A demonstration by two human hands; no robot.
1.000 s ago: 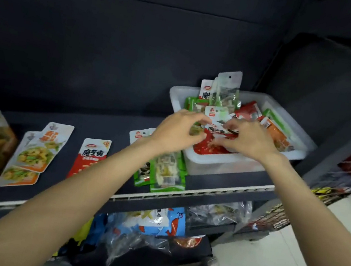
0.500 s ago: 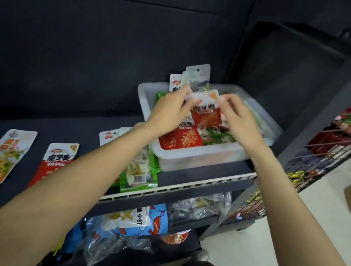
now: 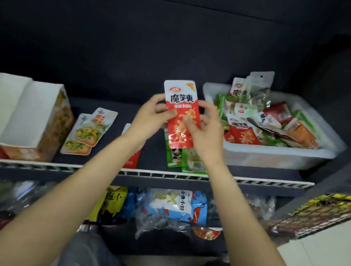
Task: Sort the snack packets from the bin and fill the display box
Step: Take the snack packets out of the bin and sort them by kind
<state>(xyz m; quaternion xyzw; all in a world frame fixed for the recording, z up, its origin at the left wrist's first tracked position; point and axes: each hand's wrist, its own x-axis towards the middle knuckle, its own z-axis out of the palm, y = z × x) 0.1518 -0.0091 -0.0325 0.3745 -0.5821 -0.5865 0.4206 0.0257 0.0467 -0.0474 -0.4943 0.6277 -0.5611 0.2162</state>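
I have one red packet [image 3: 182, 113] up in front of me, held upright to the left of the bin [image 3: 281, 160] and above the shelf [image 3: 113, 110]. My left hand [image 3: 149, 117] pinches its left edge, thumb across the front, and my right hand [image 3: 205, 128] pinches its right edge with fingers curled behind it. Both grips are closed on that same packet.

What could go wrong, as I judge it: the film looks slick, and I only have it by the edges, so if one hand lets go early it may twist and drop onto the green packets [image 3: 186, 160] lying just left of the bin, muddling that pile. The other risk is a wrong sort. Another red packet [image 3: 132, 158] lies further left of the bin, mostly hidden under my left forearm, and I could miss it and start a second red pile.

Counting: one packet in hand, one red one partly hidden on the shelf, two green ones side by side, two orange packets [image 3: 87, 134] overlapping further left. One display box [image 3: 39, 119] stands open at the far left of the shelf, well apart from the bin. The bin itself holds a jumble of red, green and orange packets, too tangled to count.
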